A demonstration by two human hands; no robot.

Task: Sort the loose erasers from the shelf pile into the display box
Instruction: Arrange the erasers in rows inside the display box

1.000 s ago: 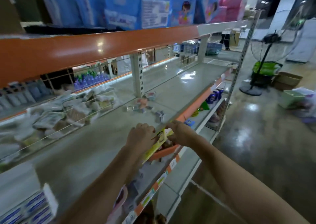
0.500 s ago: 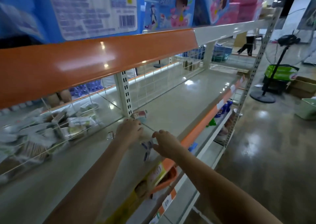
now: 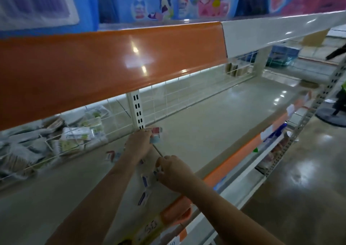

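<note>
On mid shelf point(image 3: 215, 124), under orange fascia, by slotted upright point(image 3: 138, 111) as landmark. Packets point(image 3: 74, 134) heaped behind wire divider, left of upright. Display box point(image 3: 149, 229) at front lip, well below upright, nearest viewer, mostly cut off; yellow edge, orange tray end showing.

Left hand point(image 3: 139, 141) right at upright's foot, fingers curled round small red/blue erasers point(image 3: 156, 135). Right hand point(image 3: 173, 169) lower-right of upright, fingers curled, seemingly pinching small piece; blurred, can't tell for sure. More loose erasers point(image 3: 145, 188) strewn betw. forearms, trailing from upright toward box; one point(image 3: 110, 155) further left.

Key relation: box lies back toward body from both hands, pile strung along same line. Right hand nearer box; probably drops first, short pull back. Eraser long axes mixed, too blurred to call.
</note>
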